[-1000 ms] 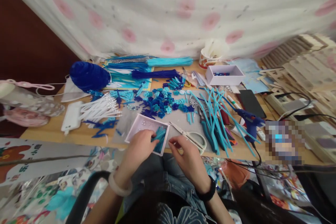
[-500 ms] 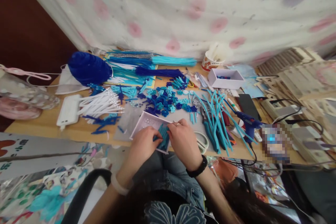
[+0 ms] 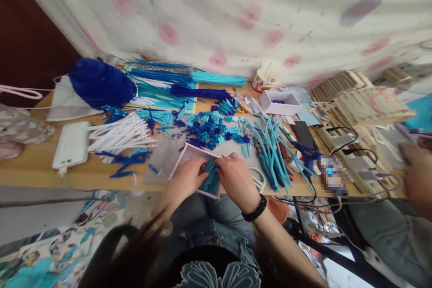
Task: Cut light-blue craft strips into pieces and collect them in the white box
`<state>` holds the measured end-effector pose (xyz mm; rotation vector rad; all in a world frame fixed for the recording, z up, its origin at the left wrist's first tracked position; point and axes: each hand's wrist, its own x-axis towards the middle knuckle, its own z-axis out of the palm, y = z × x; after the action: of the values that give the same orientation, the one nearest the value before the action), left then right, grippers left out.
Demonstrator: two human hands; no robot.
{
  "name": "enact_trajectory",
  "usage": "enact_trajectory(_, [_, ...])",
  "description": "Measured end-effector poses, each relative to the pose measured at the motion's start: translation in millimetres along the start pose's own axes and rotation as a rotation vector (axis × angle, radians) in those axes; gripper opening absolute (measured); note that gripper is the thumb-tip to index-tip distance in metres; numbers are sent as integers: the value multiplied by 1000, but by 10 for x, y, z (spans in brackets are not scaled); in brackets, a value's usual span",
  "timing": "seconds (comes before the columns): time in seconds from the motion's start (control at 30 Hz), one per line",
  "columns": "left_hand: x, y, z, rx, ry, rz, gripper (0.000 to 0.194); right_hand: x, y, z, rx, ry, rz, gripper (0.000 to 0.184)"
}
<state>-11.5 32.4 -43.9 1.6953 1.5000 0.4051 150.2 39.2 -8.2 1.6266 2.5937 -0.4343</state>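
Note:
A shallow pale pink box point(image 3: 200, 150) sits tilted at the table's front edge. Short teal pipe-cleaner pieces point(image 3: 209, 182) fill its right part, and a few small white beads lie at its far left. My left hand point(image 3: 187, 177) reaches over the box's left side, thumb and fingers closed at the teal pieces. From the right, my right hand point(image 3: 235, 177) curls over the rim with its fingertips pinched at the same pieces; its inner fingers are partly hidden. Just beyond the box is a pile of blue and turquoise pipe-cleaner flowers point(image 3: 211, 126).
Long turquoise pipe cleaners point(image 3: 277, 153), scissors point(image 3: 258, 179) and a blue glue gun point(image 3: 308, 155) lie to the right. White stems with pearl tips point(image 3: 119, 135) and a white power bank point(image 3: 71, 145) are left. Another person's hand point(image 3: 418, 175) shows at far right.
My view has turned slightly right, so another person's hand and leg now show at the right edge. Both my hands remain at the box, with the left thumb drawn slightly up.

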Motion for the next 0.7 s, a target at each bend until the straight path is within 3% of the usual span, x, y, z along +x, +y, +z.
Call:
enact_trajectory(0.1, [18, 43, -18, 12, -4, 2, 14, 11, -36, 4, 1, -5, -12, 21])
enact_trajectory(0.23, [52, 92, -16, 26, 32, -15, 21, -30, -2, -27, 33, 26, 22, 24])
enact_trajectory(0.37, [85, 63, 17, 53, -9, -55, 7, -44, 59, -60, 49, 52, 74, 28])
enact_trajectory(0.53, [42, -8, -26, 54, -55, -72, 10, 26, -24, -27, 27, -22, -42, 34])
enact_trajectory(0.6, [10, -14, -83, 58, -65, -74, 4, 42, -96, 3, -6, -48, -67, 32])
enact_trajectory(0.7, [-40, -3, -196, 78, -96, -81, 13, 33, -175, 36, -43, -77, -83, 29])
